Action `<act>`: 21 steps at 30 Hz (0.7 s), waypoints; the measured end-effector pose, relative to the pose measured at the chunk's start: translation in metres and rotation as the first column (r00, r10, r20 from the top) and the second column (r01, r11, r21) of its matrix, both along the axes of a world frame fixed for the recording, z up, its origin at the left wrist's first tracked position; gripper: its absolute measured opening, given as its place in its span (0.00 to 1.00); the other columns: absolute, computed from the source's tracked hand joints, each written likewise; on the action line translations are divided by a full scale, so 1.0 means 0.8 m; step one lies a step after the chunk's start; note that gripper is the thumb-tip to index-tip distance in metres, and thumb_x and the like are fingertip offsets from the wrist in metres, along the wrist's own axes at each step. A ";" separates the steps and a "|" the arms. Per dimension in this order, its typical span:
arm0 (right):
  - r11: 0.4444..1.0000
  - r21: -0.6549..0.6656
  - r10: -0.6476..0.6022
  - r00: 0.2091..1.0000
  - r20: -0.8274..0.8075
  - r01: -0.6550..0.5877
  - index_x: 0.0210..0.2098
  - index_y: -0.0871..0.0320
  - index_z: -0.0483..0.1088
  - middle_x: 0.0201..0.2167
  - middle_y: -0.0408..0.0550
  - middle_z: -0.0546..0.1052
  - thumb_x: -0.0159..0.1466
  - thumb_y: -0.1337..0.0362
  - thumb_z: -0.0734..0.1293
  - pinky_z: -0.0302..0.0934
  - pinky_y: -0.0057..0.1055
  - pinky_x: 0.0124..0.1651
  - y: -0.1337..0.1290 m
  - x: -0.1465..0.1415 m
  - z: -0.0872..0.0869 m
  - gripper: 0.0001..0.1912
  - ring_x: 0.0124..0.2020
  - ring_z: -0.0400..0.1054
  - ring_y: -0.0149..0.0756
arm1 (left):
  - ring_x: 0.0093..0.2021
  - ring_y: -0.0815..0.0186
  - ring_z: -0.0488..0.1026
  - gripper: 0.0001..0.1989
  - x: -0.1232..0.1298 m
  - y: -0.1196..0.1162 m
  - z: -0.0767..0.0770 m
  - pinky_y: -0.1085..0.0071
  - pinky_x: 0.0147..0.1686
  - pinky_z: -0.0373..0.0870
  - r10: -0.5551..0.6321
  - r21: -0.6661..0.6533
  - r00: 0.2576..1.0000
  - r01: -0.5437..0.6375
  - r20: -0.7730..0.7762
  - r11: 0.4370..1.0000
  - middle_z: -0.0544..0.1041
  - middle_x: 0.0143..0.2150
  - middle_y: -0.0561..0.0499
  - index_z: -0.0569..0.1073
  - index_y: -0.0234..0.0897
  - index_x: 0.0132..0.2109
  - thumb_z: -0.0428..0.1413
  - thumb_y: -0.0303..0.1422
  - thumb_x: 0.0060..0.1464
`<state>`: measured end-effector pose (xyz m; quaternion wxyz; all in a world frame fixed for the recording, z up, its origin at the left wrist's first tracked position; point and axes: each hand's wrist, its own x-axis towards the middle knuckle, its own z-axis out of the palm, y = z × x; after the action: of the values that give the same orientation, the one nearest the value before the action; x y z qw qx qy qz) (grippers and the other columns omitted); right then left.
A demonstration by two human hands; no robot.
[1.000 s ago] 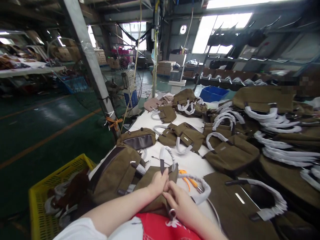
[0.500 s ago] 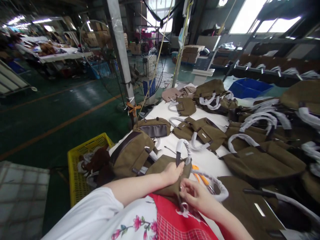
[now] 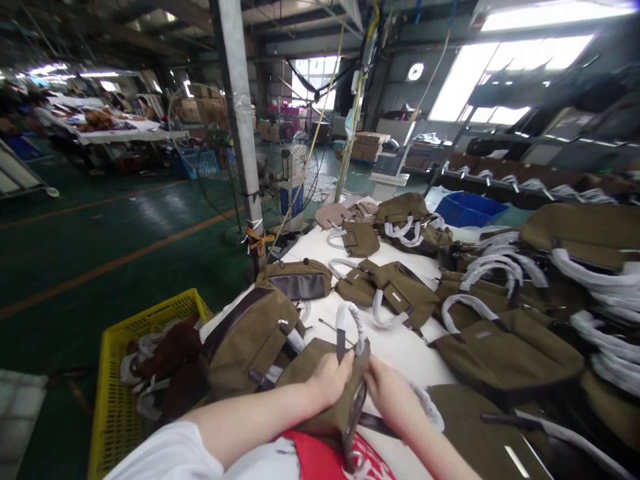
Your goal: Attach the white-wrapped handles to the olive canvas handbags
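Observation:
A small olive-green handbag (image 3: 330,423) is upright against my body, its side edge turned toward me. Its handle (image 3: 356,320), wrapped in white film with a dark end tab, stands up from the top. My left hand (image 3: 333,380) is closed on the bag's upper part beside that tab. Closed too, my right hand (image 3: 387,387) pinches the bag's top edge on the right; its fingertips are partly hidden. Left of the bag lies a larger olive bag (image 3: 255,333) with dark trim. Under my right wrist a film-wrapped handle (image 3: 429,407) shows in part.
More olive bags (image 3: 510,343) with wrapped handles crowd the white table (image 3: 385,347) to the right and beyond. A yellow crate (image 3: 117,373) holding brown items stands at the left. Behind it are a metal post (image 3: 243,133) and a caged fan (image 3: 220,160). A blue bin (image 3: 467,209) sits farther back.
My right hand has moved up along the bag to its top edge. The bag has turned, showing its side edge more. Orange-handled tools near my right hand are now out of sight.

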<state>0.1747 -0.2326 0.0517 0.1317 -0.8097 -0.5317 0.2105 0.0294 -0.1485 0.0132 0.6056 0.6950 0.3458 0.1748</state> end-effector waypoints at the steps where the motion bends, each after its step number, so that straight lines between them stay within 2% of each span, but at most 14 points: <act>1: 0.995 -0.049 -0.080 0.996 0.050 0.082 0.34 0.57 0.66 0.28 0.53 0.77 0.64 0.68 0.56 0.60 0.35 0.36 0.010 0.020 -0.008 0.08 0.31 0.71 0.42 | 0.25 0.64 0.64 0.31 -0.003 0.001 0.004 0.65 0.33 0.61 0.007 0.000 0.999 -0.007 0.036 1.000 0.64 0.20 0.53 0.61 0.42 0.20 0.37 0.57 0.61; 4: 0.981 -0.071 -0.172 0.980 0.102 0.180 0.35 0.61 0.67 0.32 0.62 0.77 0.64 0.68 0.56 0.61 0.41 0.39 0.022 0.062 -0.019 0.09 0.35 0.72 0.48 | 0.27 0.65 0.65 0.33 -0.012 0.017 0.016 0.65 0.37 0.63 0.053 -0.017 0.993 -0.052 0.106 0.999 0.66 0.20 0.52 0.63 0.41 0.20 0.38 0.61 0.60; 6: 0.991 -0.020 -0.130 0.988 0.088 0.132 0.39 0.59 0.68 0.39 0.59 0.77 0.62 0.69 0.57 0.62 0.42 0.46 0.015 0.062 -0.016 0.09 0.42 0.72 0.47 | 0.26 0.65 0.64 0.34 -0.017 0.038 0.019 0.64 0.37 0.63 0.103 -0.082 0.989 -0.095 0.101 0.992 0.65 0.20 0.52 0.61 0.41 0.20 0.39 0.65 0.55; 8: 0.995 0.065 0.074 0.997 0.015 -0.075 0.44 0.56 0.68 0.47 0.54 0.76 0.58 0.71 0.61 0.60 0.39 0.55 0.003 0.045 -0.013 0.15 0.50 0.69 0.42 | 0.24 0.67 0.61 0.35 -0.020 0.059 0.017 0.65 0.34 0.62 0.123 -0.188 0.989 -0.105 0.088 0.977 0.63 0.18 0.53 0.57 0.42 0.19 0.41 0.70 0.48; 10: 0.936 0.153 0.326 0.945 -0.037 -0.317 0.46 0.54 0.70 0.51 0.50 0.75 0.56 0.72 0.64 0.59 0.39 0.59 -0.006 0.024 -0.015 0.18 0.54 0.67 0.41 | 0.22 0.70 0.57 0.35 -0.025 0.073 0.017 0.66 0.30 0.60 0.083 -0.223 0.994 -0.066 0.065 0.973 0.60 0.16 0.55 0.54 0.43 0.18 0.42 0.71 0.45; 11: 0.903 0.174 0.405 0.914 -0.036 -0.394 0.44 0.55 0.72 0.49 0.50 0.76 0.57 0.71 0.65 0.60 0.40 0.58 -0.007 0.016 -0.018 0.15 0.52 0.68 0.41 | 0.21 0.70 0.56 0.35 -0.028 0.077 0.019 0.67 0.29 0.59 0.049 -0.184 0.998 -0.042 0.036 0.982 0.58 0.16 0.56 0.53 0.43 0.18 0.44 0.70 0.46; 13: 0.890 0.167 0.430 0.903 0.003 -0.424 0.36 0.57 0.73 0.39 0.51 0.78 0.63 0.68 0.63 0.64 0.43 0.54 -0.006 0.003 -0.022 0.07 0.45 0.70 0.42 | 0.22 0.70 0.57 0.32 -0.037 0.082 0.031 0.69 0.28 0.58 -0.053 0.003 0.994 0.053 -0.096 0.999 0.60 0.17 0.57 0.58 0.41 0.19 0.53 0.65 0.44; 14: 0.895 0.166 0.414 0.909 0.040 -0.415 0.31 0.57 0.72 0.34 0.50 0.78 0.65 0.68 0.61 0.64 0.44 0.53 -0.006 -0.001 -0.022 0.09 0.41 0.71 0.41 | 0.23 0.69 0.60 0.28 -0.043 0.084 0.040 0.69 0.28 0.59 -0.100 0.119 0.975 0.126 -0.200 0.985 0.64 0.19 0.56 0.64 0.39 0.22 0.60 0.60 0.41; 16: 0.881 0.214 0.400 0.906 0.140 -0.422 0.29 0.56 0.71 0.29 0.47 0.77 0.67 0.68 0.60 0.64 0.47 0.55 -0.012 -0.009 -0.011 0.12 0.36 0.71 0.40 | 0.28 0.63 0.69 0.22 -0.052 0.090 0.061 0.68 0.31 0.63 -0.129 0.316 0.886 0.290 -0.445 0.903 0.73 0.26 0.52 0.74 0.38 0.32 0.69 0.47 0.34; 18: 0.822 0.291 0.417 0.866 0.275 -0.489 0.30 0.55 0.70 0.27 0.44 0.76 0.66 0.69 0.60 0.62 0.47 0.60 -0.032 -0.024 0.010 0.10 0.33 0.71 0.38 | 0.35 0.56 0.75 0.19 -0.056 0.101 0.082 0.65 0.37 0.67 -0.021 0.437 0.771 0.383 -0.637 0.814 0.79 0.34 0.45 0.77 0.37 0.41 0.67 0.37 0.39; 19: 0.780 0.315 0.439 0.832 0.340 -0.540 0.29 0.54 0.69 0.25 0.43 0.75 0.66 0.70 0.60 0.63 0.45 0.60 -0.047 -0.033 0.021 0.11 0.30 0.70 0.36 | 0.39 0.53 0.77 0.15 -0.056 0.106 0.091 0.63 0.40 0.68 0.068 0.479 0.721 0.385 -0.690 0.789 0.81 0.37 0.42 0.78 0.36 0.42 0.64 0.34 0.44; 21: 0.697 0.328 0.496 0.759 0.423 -0.638 0.27 0.54 0.68 0.21 0.40 0.74 0.65 0.73 0.60 0.65 0.39 0.59 -0.080 -0.047 0.036 0.12 0.25 0.69 0.34 | 0.43 0.51 0.78 0.09 -0.052 0.111 0.108 0.62 0.44 0.69 0.250 0.562 0.662 0.308 -0.706 0.768 0.81 0.39 0.38 0.79 0.34 0.39 0.56 0.32 0.53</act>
<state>0.1371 -0.2968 0.0807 0.1615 -0.5710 -0.8048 -0.0152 -0.0124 -0.0600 0.0996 0.1368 0.8717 0.4697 -0.0301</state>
